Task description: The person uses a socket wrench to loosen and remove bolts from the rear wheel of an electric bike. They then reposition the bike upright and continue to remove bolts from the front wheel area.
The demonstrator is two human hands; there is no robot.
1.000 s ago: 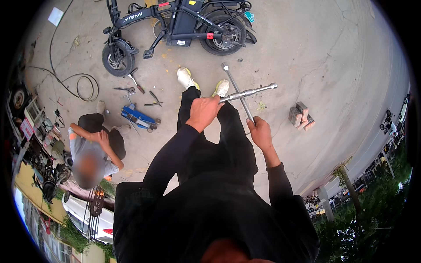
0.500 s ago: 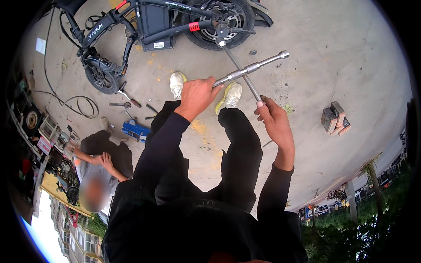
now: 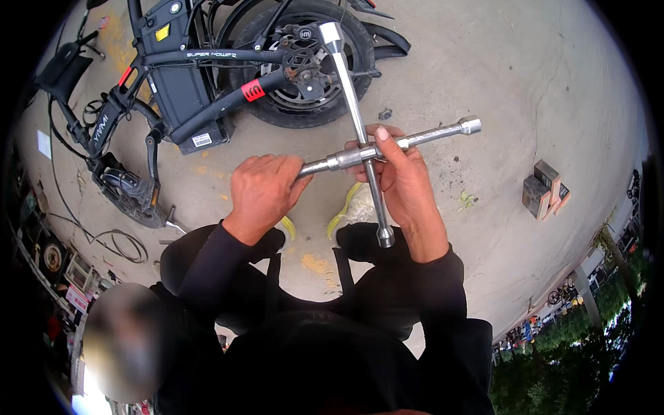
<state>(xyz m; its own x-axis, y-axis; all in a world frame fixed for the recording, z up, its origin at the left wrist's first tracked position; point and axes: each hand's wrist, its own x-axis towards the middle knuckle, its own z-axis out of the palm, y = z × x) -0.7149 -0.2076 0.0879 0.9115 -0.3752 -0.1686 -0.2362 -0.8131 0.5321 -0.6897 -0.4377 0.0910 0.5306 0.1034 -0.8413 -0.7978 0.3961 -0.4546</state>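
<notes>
Near the bike wheel (image 3: 304, 104), cross wrench (image 3: 369, 153) held: left hand (image 3: 263, 194) wrapped round one arm, right hand's (image 3: 408, 183) fingers and thumb round its middle; slack grip could swing the top socket (image 3: 330, 34) into the wheel.

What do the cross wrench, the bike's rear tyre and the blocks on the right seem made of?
Cross wrench: metal, likely plated steel, with a shiny silver finish; bright highlights run along its arms.
Rear tyre: probably rubber, matte black with a dull surface.
Blocks: perhaps fired brick, given reddish sides and square edges, though dark faces leave concrete possible.
</notes>
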